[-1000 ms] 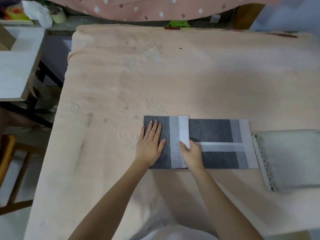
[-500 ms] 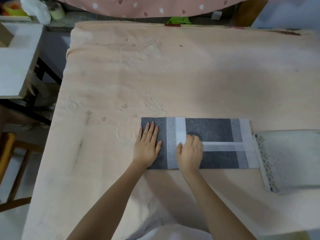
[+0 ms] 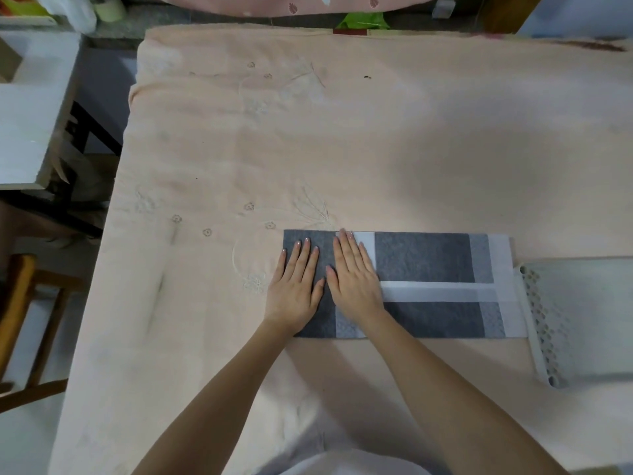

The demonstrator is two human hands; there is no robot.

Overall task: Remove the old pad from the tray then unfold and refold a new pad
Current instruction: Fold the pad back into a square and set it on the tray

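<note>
Both forearms are bare from the wrist to the lower edge of the view, with no sleeve showing on either. The left hand and the right hand wear no rings, watch or bracelet, and the fingernails are fairly long, rounded and glossy with a pale finish. At the bottom centre a rounded patch of white garment covers the person's front.
</note>
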